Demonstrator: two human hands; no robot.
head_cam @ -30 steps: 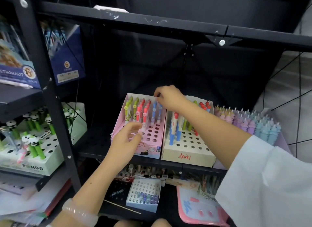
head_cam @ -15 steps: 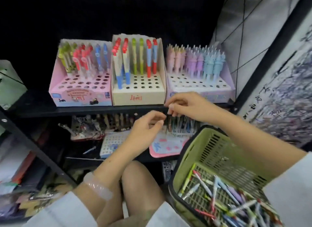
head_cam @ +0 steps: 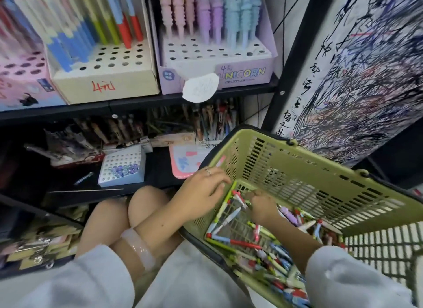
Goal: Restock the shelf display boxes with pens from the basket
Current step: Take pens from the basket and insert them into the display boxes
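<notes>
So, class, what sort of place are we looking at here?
Most likely a stationery shop aisle: punched display boxes of pens with handwritten prices on a black shelf, a green basket of loose pens, and a scribbled pen-testing sheet.

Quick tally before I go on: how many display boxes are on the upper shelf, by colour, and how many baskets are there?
Pink display box: 1
Cream display box: 1
Lilac Unicorn display box: 1
Green basket: 1
Total: 4 (3 boxes and 1 basket)
</notes>
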